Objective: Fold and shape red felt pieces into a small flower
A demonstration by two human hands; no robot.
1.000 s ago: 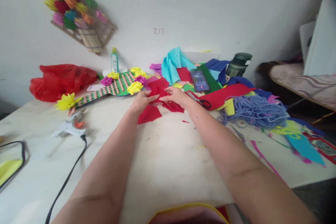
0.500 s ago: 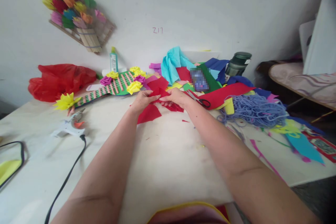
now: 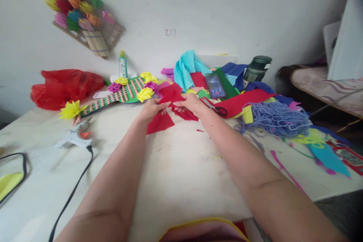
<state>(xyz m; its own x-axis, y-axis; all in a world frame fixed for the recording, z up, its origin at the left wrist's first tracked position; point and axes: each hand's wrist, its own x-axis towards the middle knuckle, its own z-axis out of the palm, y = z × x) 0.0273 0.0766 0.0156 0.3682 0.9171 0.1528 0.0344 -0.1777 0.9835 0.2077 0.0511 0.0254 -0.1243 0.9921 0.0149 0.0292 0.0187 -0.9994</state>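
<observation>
My left hand (image 3: pixel 153 109) and my right hand (image 3: pixel 188 104) pinch a piece of red crepe paper (image 3: pixel 172 100) between them, fingertips almost meeting. More red paper pieces (image 3: pixel 160 123) lie on the table just under and behind my hands. Close to my right wrist rest the scissors (image 3: pixel 217 108) with black handles. Left of my left hand is a green guitar-shaped craft (image 3: pixel 124 94) trimmed with pink strips and yellow and purple paper flowers. The fingers partly hide the held paper, so its exact shape is unclear.
A glue gun (image 3: pixel 76 138) with a black cord stands at the left. On the right are a heap of blue yarn (image 3: pixel 279 119), a phone (image 3: pixel 215 86), coloured paper and a dark green bottle (image 3: pixel 257 69). A red plastic bag (image 3: pixel 65 89) and a glue bottle (image 3: pixel 123 65) stand near the wall.
My left hand has shifted slightly left and my fingertips have moved a little apart on the red paper. Everything else stays in place.
</observation>
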